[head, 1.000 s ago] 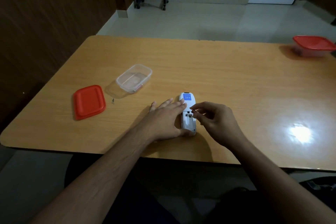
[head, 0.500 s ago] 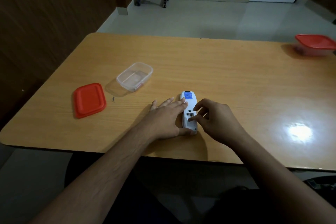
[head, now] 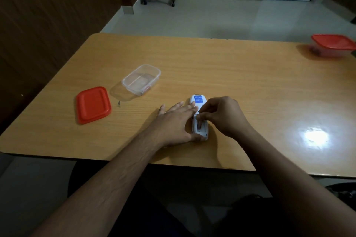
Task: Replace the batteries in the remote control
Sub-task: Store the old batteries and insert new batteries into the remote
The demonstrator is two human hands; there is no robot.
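The white remote control [head: 198, 100] lies face down on the wooden table [head: 240, 75], blue label at its far end. Its battery compartment [head: 201, 131] at the near end is uncovered. My left hand [head: 176, 121] lies flat along the remote's left side, fingers straight, with the thumb against the near end. My right hand [head: 224, 115] hovers over the compartment with curled fingers. Its fingertips pinch a small thing inside, seemingly a battery, mostly hidden by the fingers.
A clear, lidless plastic box [head: 141, 79] stands to the left, with its red lid [head: 93, 104] lying beside it. A tiny dark item [head: 118, 103] sits between lid and box. A red-lidded container [head: 333, 45] stands at the far right. The table's front edge runs just below my wrists.
My right hand went from hovering beside the compartment down into it, and its fingers now work at the compartment's far edge. The left hand and the remote stayed put.
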